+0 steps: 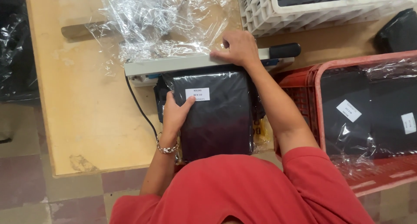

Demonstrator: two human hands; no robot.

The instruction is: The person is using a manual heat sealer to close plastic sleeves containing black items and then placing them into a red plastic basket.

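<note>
Two hands are working at one landmark here, the pale sealing bar (195,62) lying across the wooden table (82,115). The right hand (238,48) is pressing down on top of that bar, towards its black-handled end (284,50), with the fingers together and curled flat over the bar's upper face. The left hand (176,113) is resting just below the bar, on the near side of it, with the fingers spread and the thumb reaching towards a small white label (197,94); it is gripping the left edge of a black plastic-wrapped packet (217,113).

The packet is lying with its long axis running away from the bar towards the person's red shirt (243,189), its far end tucked under the bar. So the packet is sitting directly under the left palm and below the right hand, with the left hand the nearer of the two. Whether the packet's end is actually being pinched under the bar is hard to tell, since the bar is hiding it.

Beyond the bar, crumpled clear film (156,20) is lying on the table. To the right of the bar, a red crate (304,87) is holding more black packets, and a white crate (260,15) is sitting past the bar's handle. A black cable (141,109) is trailing from the bar's left end.
</note>
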